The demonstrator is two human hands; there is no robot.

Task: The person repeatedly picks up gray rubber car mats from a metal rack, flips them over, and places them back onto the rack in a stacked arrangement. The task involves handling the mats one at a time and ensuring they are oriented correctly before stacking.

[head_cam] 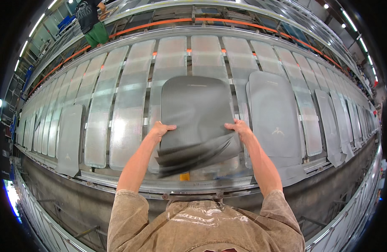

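Observation:
Between my hands is a stack of dark grey flexible sheets [196, 110], finely ribbed, with rounded far corners. Its near ends are blurred and fan apart. My left hand [163, 127] grips the left edge, thumb on top. On the right edge, my right hand [239, 127] holds it the same way. Below the stack lie long translucent panels [173, 60] with rounded ends, side by side on a metal frame. Right of my right hand, grey sheets [272, 110] with a small pale emblem lie over the panels. A similar grey sheet [69, 138] rests farther left.
A metal rail [193, 186] runs along the near edge, a small yellow piece [184, 176] beside it. More grey sheets [330, 126] lie at the right. An orange bar [168, 22] crosses behind the panels. A person [91, 23] stands at the far left.

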